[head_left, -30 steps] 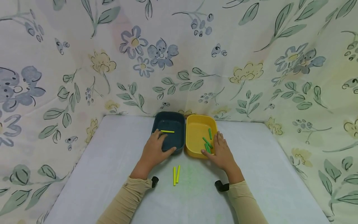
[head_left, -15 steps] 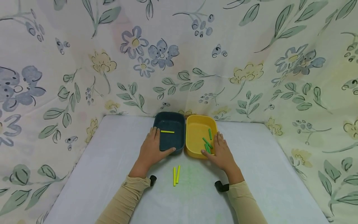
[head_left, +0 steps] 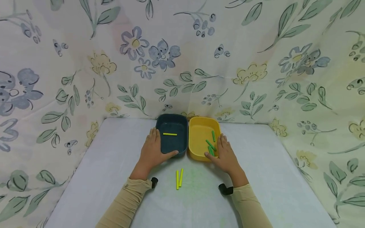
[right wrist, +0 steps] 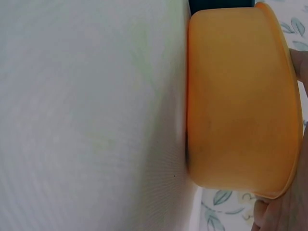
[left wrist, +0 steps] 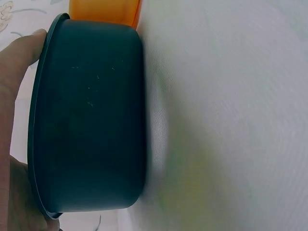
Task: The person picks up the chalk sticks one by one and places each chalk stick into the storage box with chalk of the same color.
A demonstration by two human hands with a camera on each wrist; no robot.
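Side by side on the white cloth stand a dark blue tub (head_left: 172, 124) and a yellow tub (head_left: 198, 136), both upright. My left hand (head_left: 150, 153) lies along the blue tub's left side, fingers straight, its thumb at the near rim. On the yellow tub's right side rests my right hand (head_left: 227, 155), fingers straight too, thumb over the near rim. One yellow chalk-like stick (head_left: 169, 134) is in the blue tub; several green sticks (head_left: 210, 144) lie in the yellow one. In the left wrist view the blue tub's outer wall (left wrist: 91, 115) hides its contents.
Two yellow sticks (head_left: 177, 180) lie on the cloth-covered table (head_left: 199, 202) in front of the tubs, between the forearms. Faint green smudges mark the cloth. A floral curtain (head_left: 182, 63) hangs close behind the tubs.
My left hand has shifted outward from over the blue tub's left rim to its outer side, its fingers straightening together. The right hand, tubs and sticks stay put.
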